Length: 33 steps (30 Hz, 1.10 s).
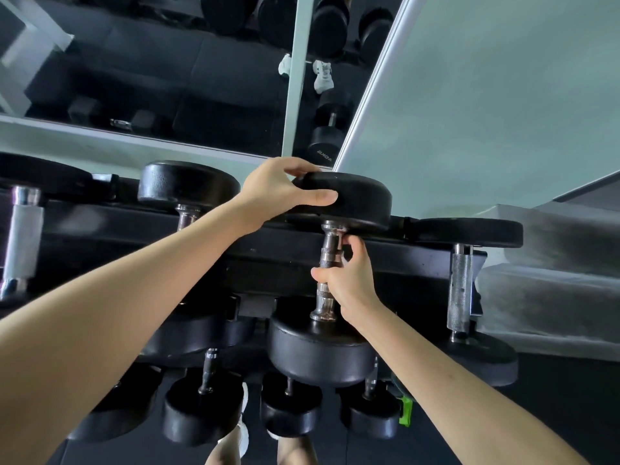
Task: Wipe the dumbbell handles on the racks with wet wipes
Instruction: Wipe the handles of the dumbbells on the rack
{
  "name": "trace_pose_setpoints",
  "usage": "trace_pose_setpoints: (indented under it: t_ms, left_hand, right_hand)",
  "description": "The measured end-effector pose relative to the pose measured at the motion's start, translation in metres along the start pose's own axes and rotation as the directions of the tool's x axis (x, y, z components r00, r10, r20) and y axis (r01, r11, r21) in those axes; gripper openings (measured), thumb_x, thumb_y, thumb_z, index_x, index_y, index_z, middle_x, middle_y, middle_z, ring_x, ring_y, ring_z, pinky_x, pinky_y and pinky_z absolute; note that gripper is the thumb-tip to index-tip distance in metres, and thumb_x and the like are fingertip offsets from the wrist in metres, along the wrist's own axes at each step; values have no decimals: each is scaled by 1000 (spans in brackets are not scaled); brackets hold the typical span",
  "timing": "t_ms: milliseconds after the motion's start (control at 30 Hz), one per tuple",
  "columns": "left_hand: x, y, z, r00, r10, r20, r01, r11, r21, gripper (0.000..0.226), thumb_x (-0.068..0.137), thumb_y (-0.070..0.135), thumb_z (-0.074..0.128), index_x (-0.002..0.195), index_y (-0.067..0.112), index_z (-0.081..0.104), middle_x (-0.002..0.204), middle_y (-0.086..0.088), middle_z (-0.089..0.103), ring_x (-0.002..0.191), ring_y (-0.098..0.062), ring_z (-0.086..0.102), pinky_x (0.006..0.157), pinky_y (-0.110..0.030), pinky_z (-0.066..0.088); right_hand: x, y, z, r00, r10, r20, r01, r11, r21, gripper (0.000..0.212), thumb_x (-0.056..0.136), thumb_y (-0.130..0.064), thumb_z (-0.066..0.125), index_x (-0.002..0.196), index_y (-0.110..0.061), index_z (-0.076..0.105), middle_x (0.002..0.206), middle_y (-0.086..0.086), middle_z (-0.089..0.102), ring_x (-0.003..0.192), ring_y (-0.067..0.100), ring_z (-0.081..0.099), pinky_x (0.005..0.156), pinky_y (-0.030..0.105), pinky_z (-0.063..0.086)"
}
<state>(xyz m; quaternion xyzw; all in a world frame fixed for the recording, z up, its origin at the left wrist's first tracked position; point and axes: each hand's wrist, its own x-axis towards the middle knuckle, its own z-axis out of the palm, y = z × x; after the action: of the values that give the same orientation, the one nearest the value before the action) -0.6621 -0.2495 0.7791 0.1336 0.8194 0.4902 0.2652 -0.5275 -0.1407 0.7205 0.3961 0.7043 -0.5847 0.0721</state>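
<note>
A black round-headed dumbbell lies on the top rack, far head [359,199] up, near head [315,350] toward me, steel handle [329,250] between them. My left hand [281,193] grips the rim of the far head, fingers over its top and thumb along its side. My right hand [349,276] is wrapped round the middle of the handle from the right. A pale bit shows between its fingers; I cannot tell whether it is a wipe.
Neighbouring dumbbells lie on the same black rack rail [134,229]: one with a knurled handle [459,290] to the right, one [188,186] to the left. Smaller dumbbells [204,411] fill the lower tier. A mirror [167,78] stands behind the rack. My shoes [243,431] show below.
</note>
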Motion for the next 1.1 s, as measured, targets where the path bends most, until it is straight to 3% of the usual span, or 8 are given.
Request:
trace_pose_setpoints:
  t_ms: [133,433,600,700,800,867,933,1100]
  left_hand:
    - [-2,-13,-7,999,6,38,-1,990,-144,32,67,28,83,93,33,66,95,22,65,86,18,55,76,0,37]
    - [-4,-23,-11,997,35,70,-22,983,-184,34,73,29,79,104,31,66,107,18,65,105,5,56,98,-18,35]
    - [-11,1,-3,991,-54,126,62,996,-61,54,78,44,72,127,30,54,112,13,54,110,-8,51,96,-26,39]
    - [-18,14,6,967,-201,157,210,977,-46,84,73,62,67,141,28,33,113,9,45,109,-16,47,94,-31,40]
    - [-21,23,19,959,-251,129,253,968,3,104,69,67,67,147,20,19,118,5,45,112,-16,44,87,-28,35]
    - [-20,26,27,967,-248,60,247,969,24,104,66,68,69,145,19,22,119,7,52,116,-18,48,86,-27,38]
    - [-20,23,32,975,-222,-17,222,975,27,91,65,67,71,134,21,34,97,15,54,101,-13,54,79,-25,41]
    - [-16,11,31,975,-200,-96,196,980,-43,79,61,64,75,122,27,43,87,25,47,82,3,46,72,-19,36]
  right_hand:
    - [-4,-4,1,999,-48,-23,47,998,-49,67,67,5,75,120,-22,46,97,-12,55,85,10,56,78,33,53]
    - [-16,-4,6,989,-106,-106,88,983,-160,66,68,-5,78,123,-21,47,99,-11,58,95,18,62,83,37,55]
    - [-11,1,-18,993,99,62,-103,992,74,80,71,-7,80,139,-15,39,122,2,62,107,22,63,93,42,51]
    - [-11,2,-33,943,158,294,-227,949,217,51,75,-9,74,122,-5,53,113,19,66,103,34,65,90,44,53]
    - [-13,4,-34,908,143,394,-252,937,242,41,74,-15,70,112,-4,59,106,20,69,100,33,67,87,43,52]
    - [-12,6,-32,927,110,357,-209,945,251,26,81,-8,67,106,-2,61,101,20,69,92,31,68,84,42,54]
    - [-13,8,-31,949,101,300,-183,949,256,14,85,-2,63,99,-2,63,96,21,69,85,30,67,84,43,54]
    - [-13,7,-21,972,108,209,-156,961,230,9,84,2,65,93,0,65,88,19,69,76,27,67,75,37,56]
